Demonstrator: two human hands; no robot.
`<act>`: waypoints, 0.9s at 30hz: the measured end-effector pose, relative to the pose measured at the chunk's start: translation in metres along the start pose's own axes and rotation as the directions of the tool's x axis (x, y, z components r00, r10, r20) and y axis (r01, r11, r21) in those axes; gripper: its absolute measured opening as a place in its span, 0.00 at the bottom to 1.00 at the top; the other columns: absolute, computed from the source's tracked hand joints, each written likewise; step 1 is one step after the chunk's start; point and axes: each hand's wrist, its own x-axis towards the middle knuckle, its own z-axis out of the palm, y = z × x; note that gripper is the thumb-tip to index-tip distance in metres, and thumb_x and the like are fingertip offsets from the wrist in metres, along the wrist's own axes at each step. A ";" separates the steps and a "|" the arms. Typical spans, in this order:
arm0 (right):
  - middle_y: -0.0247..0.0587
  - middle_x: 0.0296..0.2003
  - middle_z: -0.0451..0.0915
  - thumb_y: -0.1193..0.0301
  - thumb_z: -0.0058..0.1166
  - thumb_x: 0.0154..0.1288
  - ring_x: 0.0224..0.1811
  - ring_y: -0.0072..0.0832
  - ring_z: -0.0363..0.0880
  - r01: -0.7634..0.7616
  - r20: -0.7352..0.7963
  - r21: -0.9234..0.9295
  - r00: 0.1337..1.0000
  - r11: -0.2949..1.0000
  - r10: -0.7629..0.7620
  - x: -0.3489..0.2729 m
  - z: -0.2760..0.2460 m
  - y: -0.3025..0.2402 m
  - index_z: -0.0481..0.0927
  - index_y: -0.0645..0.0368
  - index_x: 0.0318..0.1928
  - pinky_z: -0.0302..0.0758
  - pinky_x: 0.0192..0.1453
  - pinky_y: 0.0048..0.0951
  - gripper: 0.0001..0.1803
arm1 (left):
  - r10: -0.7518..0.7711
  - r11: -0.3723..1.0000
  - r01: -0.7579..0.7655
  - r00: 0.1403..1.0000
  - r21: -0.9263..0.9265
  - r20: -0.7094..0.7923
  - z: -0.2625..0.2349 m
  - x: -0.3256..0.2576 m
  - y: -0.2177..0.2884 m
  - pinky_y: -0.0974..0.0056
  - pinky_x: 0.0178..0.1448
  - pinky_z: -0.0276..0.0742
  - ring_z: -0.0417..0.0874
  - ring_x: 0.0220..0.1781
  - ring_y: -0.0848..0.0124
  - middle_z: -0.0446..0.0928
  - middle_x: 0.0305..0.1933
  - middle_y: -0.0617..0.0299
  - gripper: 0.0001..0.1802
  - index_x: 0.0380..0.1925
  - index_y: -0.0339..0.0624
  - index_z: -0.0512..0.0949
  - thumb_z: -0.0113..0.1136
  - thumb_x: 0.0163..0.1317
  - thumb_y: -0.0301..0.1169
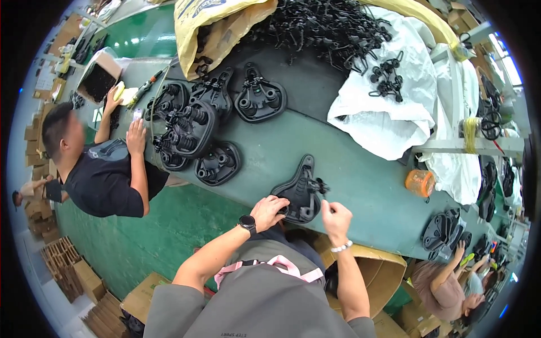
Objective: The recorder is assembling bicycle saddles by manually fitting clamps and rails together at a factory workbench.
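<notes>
At the near edge of the green surface (349,169), the left hand (269,211) grips a black saddle base (301,191). The right hand (336,217) is closed, pinching a small part beside it. Fitting seems underway; aligning comes next.

saddle base (301,191) on the tabletop (360,186) right before you, your left hand (267,211) and right hand (336,217) at its near edge. more bases (189,132) piled far left; small tub (420,183) to the right.

Both forearms come up from six o'clock. Left hand (268,212), watch on the wrist, fingers curled toward one o'clock; right hand (336,217), bead bracelet, loosely fisted pointing at twelve.
</notes>
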 end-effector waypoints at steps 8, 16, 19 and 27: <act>0.46 0.25 0.83 0.61 0.58 0.63 0.30 0.47 0.85 0.093 0.174 -0.476 0.985 0.874 -0.010 0.026 0.036 -0.060 0.81 0.57 0.22 0.79 0.35 0.47 0.17 | -0.131 0.991 0.131 0.989 -0.004 0.067 0.010 -0.005 -0.011 0.51 0.64 0.72 0.76 0.60 0.52 0.80 0.53 0.53 0.25 0.50 0.40 0.77 0.71 0.52 0.32; 0.65 0.66 0.64 0.64 0.59 0.63 0.69 0.57 0.60 0.103 0.180 -0.213 0.982 0.972 -0.065 -0.024 0.088 0.025 0.68 0.68 0.65 0.60 0.73 0.50 0.33 | -0.162 0.980 0.168 0.985 -0.108 0.062 0.011 0.005 0.001 0.51 0.68 0.69 0.74 0.63 0.51 0.78 0.58 0.50 0.45 0.67 0.35 0.63 0.73 0.50 0.32; 0.65 0.68 0.62 0.61 0.60 0.59 0.72 0.58 0.57 -0.180 0.250 0.050 0.954 0.982 0.162 -0.011 0.093 0.039 0.64 0.69 0.68 0.55 0.77 0.50 0.40 | -0.219 0.975 0.216 0.973 -0.051 -0.070 0.005 0.028 0.019 0.44 0.72 0.64 0.65 0.70 0.44 0.68 0.67 0.42 0.51 0.69 0.34 0.61 0.72 0.46 0.44; 0.59 0.61 0.70 0.61 0.63 0.55 0.65 0.55 0.66 -0.101 0.145 -0.036 0.984 0.994 0.105 -0.014 0.100 0.034 0.69 0.66 0.65 0.65 0.70 0.49 0.39 | -0.379 0.915 0.400 0.895 0.046 -0.234 0.053 0.043 0.001 0.42 0.69 0.68 0.66 0.66 0.38 0.65 0.67 0.38 0.43 0.67 0.33 0.64 0.64 0.54 0.44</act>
